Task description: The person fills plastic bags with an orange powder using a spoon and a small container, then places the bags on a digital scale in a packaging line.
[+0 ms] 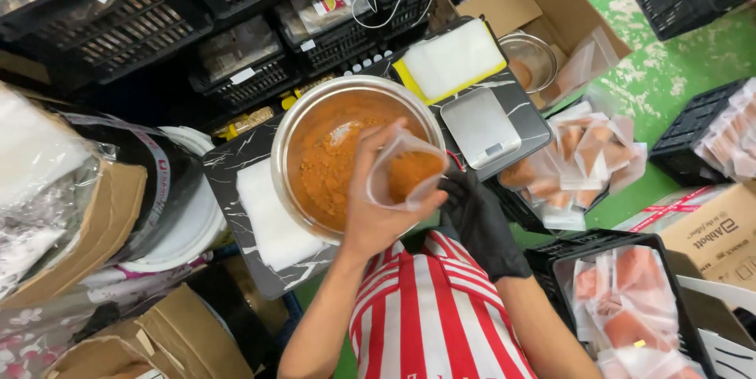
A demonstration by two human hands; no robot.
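Black marble-look worktop [236, 160] carries everything, w/ black crates [118, 29] stacked behind it. Big steel bowl [287, 139] sits mid-worktop, approx. half full of orange-brown powder [331, 158]. White pad [272, 218] lies just left of bowl, touching its rim. Yellow-edged stack of white bags [453, 56] is behind-right; small silver scale [480, 125] just right of bowl. Filled packets [575, 155] are piled further right; more in a crate [630, 300] at lower right. Left hand [378, 210], bare, grip clenched around small clear bag [405, 170] part-filled w/ same powder, held over bowl's near-right rim. Right hand [480, 218], black glove, is just right of bag, fingers up by its lower edge; can't tell if its grip pinches the bag or is released.
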